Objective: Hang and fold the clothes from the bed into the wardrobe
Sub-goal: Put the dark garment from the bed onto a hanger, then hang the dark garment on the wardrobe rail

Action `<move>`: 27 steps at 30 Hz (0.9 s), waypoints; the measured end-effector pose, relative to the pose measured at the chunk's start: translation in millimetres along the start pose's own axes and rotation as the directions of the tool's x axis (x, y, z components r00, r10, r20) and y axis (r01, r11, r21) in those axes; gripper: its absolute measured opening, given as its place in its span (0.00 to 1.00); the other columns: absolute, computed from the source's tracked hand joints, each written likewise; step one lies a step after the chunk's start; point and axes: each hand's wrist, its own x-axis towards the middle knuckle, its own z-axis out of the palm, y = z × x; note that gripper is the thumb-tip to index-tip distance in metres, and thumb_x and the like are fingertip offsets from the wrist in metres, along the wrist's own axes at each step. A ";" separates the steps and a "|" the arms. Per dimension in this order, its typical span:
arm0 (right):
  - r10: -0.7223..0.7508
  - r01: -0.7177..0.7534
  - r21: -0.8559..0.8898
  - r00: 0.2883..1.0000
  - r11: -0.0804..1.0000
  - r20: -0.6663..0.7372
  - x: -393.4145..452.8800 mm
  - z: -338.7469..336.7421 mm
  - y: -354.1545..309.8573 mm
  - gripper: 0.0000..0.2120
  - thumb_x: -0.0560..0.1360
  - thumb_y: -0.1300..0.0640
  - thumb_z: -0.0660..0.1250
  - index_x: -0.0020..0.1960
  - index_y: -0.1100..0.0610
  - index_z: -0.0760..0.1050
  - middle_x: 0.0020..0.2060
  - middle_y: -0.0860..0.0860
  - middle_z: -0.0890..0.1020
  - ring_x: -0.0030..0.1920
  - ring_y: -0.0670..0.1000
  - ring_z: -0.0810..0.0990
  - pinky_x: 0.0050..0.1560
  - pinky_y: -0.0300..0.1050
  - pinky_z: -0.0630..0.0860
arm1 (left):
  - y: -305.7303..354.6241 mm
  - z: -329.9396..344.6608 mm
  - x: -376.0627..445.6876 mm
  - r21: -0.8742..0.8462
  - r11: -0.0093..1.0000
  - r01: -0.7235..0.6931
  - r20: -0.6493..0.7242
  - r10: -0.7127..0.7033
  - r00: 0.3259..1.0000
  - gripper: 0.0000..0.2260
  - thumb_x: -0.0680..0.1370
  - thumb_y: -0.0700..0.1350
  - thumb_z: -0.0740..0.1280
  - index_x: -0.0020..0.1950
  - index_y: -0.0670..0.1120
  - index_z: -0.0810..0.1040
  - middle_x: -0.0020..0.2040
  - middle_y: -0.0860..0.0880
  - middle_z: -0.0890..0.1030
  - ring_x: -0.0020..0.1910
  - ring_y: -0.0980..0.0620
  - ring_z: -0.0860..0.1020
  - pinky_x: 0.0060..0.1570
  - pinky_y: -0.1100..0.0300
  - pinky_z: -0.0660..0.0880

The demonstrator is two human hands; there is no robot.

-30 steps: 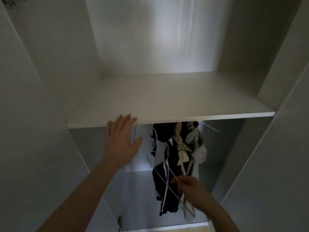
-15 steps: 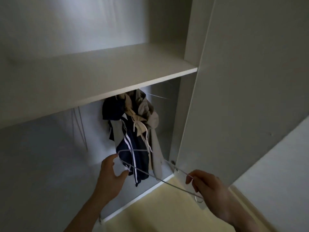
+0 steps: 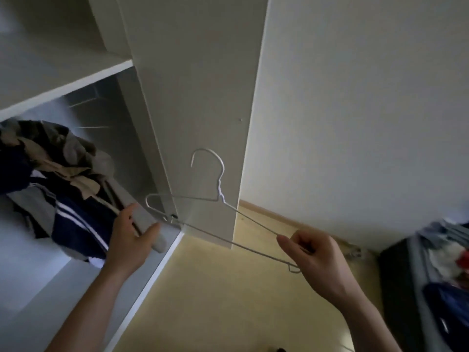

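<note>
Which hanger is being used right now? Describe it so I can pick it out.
Start at the white wardrobe door standing open mid-frame. In front of it, a thin bare wire hanger spans between the left hand and right hand. Unlike the hangers inside the wardrobe, it is outside, hook up.

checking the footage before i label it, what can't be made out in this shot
Head view only:
- Rail holding the hung clothes: hidden by the shelf.
- Pile at right: blurred, cut by the frame edge.
- Left hand on the hanger: grip unclear.
- Right hand: covers the hanger's end.
</note>
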 end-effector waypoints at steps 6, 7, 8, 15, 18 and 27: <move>0.068 -0.067 0.009 0.974 0.998 -0.215 -60.0 -80.1 47.6 0.26 0.76 0.41 0.71 0.30 0.55 0.66 0.22 0.45 0.65 0.26 0.41 0.62 0.27 0.37 0.60 | 66.2 78.8 -25.2 -0.057 0.990 -0.131 0.169 0.138 0.976 0.26 0.79 0.46 0.73 0.75 0.54 0.70 0.70 0.55 0.74 0.70 0.52 0.72 0.60 0.55 0.69; 0.083 -0.083 0.009 0.964 0.996 -0.251 -71.2 -95.5 58.0 0.27 0.77 0.42 0.72 0.30 0.56 0.65 0.22 0.45 0.64 0.26 0.41 0.61 0.27 0.37 0.59 | 77.1 97.9 -31.3 -0.057 0.986 -0.155 0.216 0.164 0.963 0.22 0.80 0.45 0.72 0.72 0.53 0.72 0.69 0.54 0.76 0.67 0.53 0.74 0.58 0.56 0.70; 0.096 -0.096 0.013 0.955 0.995 -0.279 -83.6 -111.3 68.4 0.27 0.77 0.42 0.72 0.31 0.57 0.64 0.23 0.45 0.63 0.27 0.42 0.61 0.28 0.38 0.59 | 87.6 118.4 -37.9 -0.073 0.982 -0.174 0.255 0.187 0.949 0.18 0.80 0.43 0.72 0.69 0.50 0.74 0.67 0.52 0.78 0.63 0.53 0.77 0.55 0.59 0.70; 0.243 -0.244 0.055 0.868 0.968 -0.433 -194.7 -231.9 155.3 0.28 0.77 0.40 0.71 0.32 0.61 0.69 0.25 0.48 0.66 0.28 0.44 0.67 0.32 0.45 0.65 | 142.0 287.3 -121.6 -0.137 0.951 -0.278 0.456 0.310 0.834 0.13 0.79 0.43 0.73 0.60 0.49 0.75 0.59 0.53 0.78 0.53 0.53 0.81 0.47 0.61 0.74; 0.312 -0.319 0.065 0.828 0.945 -0.467 -244.4 -280.6 196.6 0.27 0.76 0.39 0.71 0.33 0.62 0.72 0.26 0.50 0.68 0.29 0.45 0.67 0.33 0.47 0.65 | 162.0 360.6 -167.4 -0.150 0.947 -0.285 0.543 0.320 0.776 0.19 0.78 0.45 0.74 0.64 0.54 0.71 0.66 0.53 0.75 0.55 0.52 0.82 0.47 0.54 0.75; 0.390 -0.354 0.174 0.754 0.919 -0.528 -343.1 -395.1 276.6 0.27 0.75 0.36 0.71 0.29 0.55 0.69 0.23 0.46 0.68 0.25 0.42 0.67 0.28 0.33 0.64 | 213.2 521.8 -268.5 -0.125 0.881 -0.456 0.742 0.387 0.547 0.22 0.77 0.45 0.75 0.67 0.60 0.74 0.68 0.63 0.75 0.60 0.58 0.78 0.64 0.53 0.72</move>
